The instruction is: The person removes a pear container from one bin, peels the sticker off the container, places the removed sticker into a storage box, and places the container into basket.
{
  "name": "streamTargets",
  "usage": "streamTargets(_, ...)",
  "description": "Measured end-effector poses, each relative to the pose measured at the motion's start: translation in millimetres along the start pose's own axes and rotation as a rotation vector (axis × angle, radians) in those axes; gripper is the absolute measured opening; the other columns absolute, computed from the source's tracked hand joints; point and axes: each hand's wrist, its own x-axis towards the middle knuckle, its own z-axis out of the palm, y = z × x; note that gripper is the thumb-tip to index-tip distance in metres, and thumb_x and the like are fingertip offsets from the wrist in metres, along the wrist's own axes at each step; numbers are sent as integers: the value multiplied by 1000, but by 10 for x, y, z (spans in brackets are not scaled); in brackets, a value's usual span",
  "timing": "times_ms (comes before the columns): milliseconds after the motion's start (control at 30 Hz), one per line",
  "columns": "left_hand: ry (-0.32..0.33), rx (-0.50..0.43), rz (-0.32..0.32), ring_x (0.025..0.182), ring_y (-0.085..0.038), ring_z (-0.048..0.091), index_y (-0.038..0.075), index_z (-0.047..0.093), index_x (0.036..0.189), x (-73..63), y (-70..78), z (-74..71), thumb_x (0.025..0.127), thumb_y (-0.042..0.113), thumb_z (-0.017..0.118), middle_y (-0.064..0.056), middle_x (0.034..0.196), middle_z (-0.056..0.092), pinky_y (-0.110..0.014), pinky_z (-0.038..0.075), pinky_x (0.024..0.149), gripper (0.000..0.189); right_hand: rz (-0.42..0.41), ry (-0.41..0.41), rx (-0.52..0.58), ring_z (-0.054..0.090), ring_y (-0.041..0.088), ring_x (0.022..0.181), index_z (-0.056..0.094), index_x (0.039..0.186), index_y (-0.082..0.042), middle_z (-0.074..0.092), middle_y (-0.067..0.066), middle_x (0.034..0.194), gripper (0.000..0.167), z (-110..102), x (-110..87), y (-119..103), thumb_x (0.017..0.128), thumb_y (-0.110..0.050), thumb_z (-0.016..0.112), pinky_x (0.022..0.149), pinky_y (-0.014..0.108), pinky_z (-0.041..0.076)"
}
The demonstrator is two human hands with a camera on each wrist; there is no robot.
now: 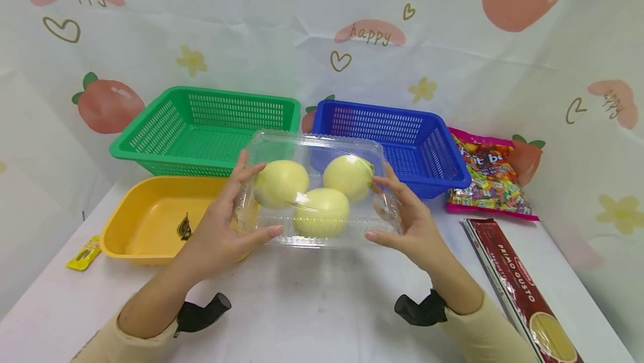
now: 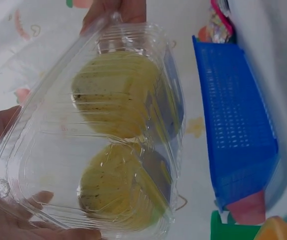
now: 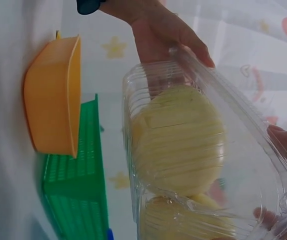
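Note:
A clear plastic clamshell box point(image 1: 322, 147) with three round pale-yellow fruits point(image 1: 322, 212) inside is held up in front of me, over the table. My left hand point(image 1: 221, 229) grips its left end, thumb at the near edge and fingers along the side. At the opposite end my right hand point(image 1: 410, 226) grips it the same way. Both wrist views show the box raised off the table, the lid lying over the fruits. In the left wrist view two fruits point(image 2: 118, 95) show through the ribbed plastic wall.
Behind the box stand a green basket point(image 1: 206, 94) and a blue basket point(image 1: 445, 170). A yellow tray point(image 1: 146, 212) with a small dark leaf-shaped mark sits at left, beside a small yellow packet point(image 1: 84, 253). A candy bag point(image 1: 488, 175) and a dark red spaghetti pack point(image 1: 520, 284) lie at right.

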Motion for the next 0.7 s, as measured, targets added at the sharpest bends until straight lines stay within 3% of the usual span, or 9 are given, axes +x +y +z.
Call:
streamTargets(267, 22, -13, 0, 146, -24, 3, 30, 29, 144, 20, 15, -123, 79, 18, 74, 11, 157, -5, -62, 18, 110, 80, 15, -18, 53, 24, 33, 141, 41, 137, -8, 9, -1, 158, 70, 63, 138, -32, 76, -7, 75, 101, 21, 38)
streamTargets(700, 70, -87, 27, 146, -11, -5, 25, 31, 143, 43, 14, -318, 80, 7, 71, 14, 156, -4, -59, 10, 113, 77, 22, -53, 190, 26, 29, 141, 39, 138, -6, 9, -5, 158, 76, 206, 399, -69, 73, -9, 78, 106, 35, 35)
